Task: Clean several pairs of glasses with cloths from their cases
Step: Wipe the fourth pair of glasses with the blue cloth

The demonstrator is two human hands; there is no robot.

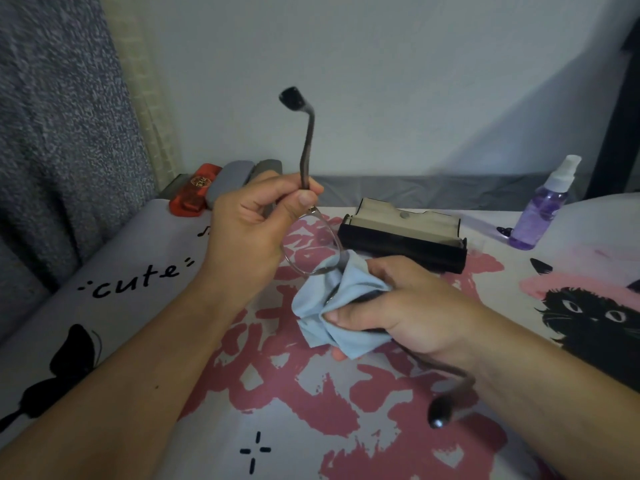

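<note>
Left hand (256,223) raised above the surface, forearm angled up from near left; thumb and curled fingers pinch the glasses (311,244) at the hinge end of one temple. That temple stands nearly upright above the fist, thin and brownish, ending in a bent black tip. Right hand (405,306) lower and to the right, forearm entering from near right; its fingers and thumb are closed around a light blue cloth (332,306), bunched over the right-hand lens. Cloth soft, matte, creased into folds, with one corner hanging below the hand. Uncovered lens clear, rounded, in a thin translucent rim, and sits between the two hands. Second temple runs under the right wrist toward the near side and ends in a glossy dark tip; it is blurred.

Just beyond the hands lies an open black case (401,237), boxy and rectangular, with a pale beige lining. Far left, side by side: a red case (190,195) with a round gold mark, then two grey cases (228,183), rounded and matte. Far right stands a small spray bottle (543,209), translucent purple plastic with a clear cap.

All rest on a bed sheet (145,341), pale fabric printed with pink blotches, black cats, a butterfly and the word "cute". Behind: plain white wall; left, speckled grey curtain.
</note>
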